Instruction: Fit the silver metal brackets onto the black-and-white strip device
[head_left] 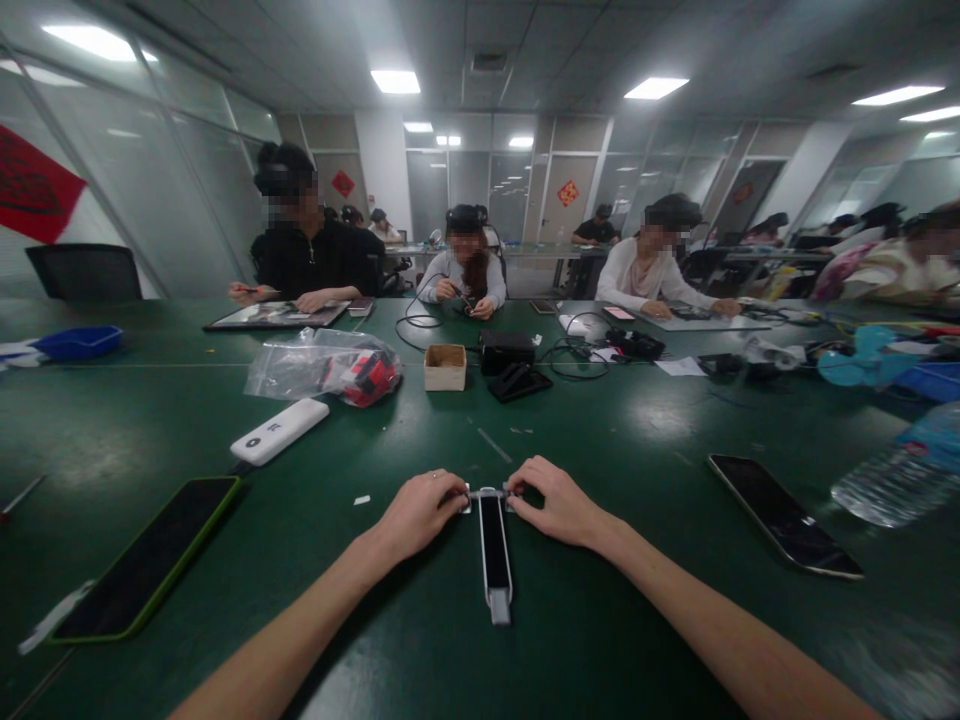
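Observation:
A slim black device with a white frame (494, 545) lies lengthwise on the green table, its grey end piece pointing toward me. I cannot make out its exact kind. Small pale pieces stick out to both sides at its far end. My left hand (421, 512) pinches the piece on the left between thumb and fingers. On the opposite side, my right hand (559, 503) is closed on the right piece, thumb and index finger curved into a ring. Both hands rest close to the tabletop, and their fingertips partly cover the side pieces.
A green-edged phone (150, 560) and white power bank (280, 432) lie left; another phone (784, 512) and a water bottle (896, 470) are right. Ahead are a bagged red item (364, 375), a small box (445, 370) and a black stand (519, 382). Several people sit beyond.

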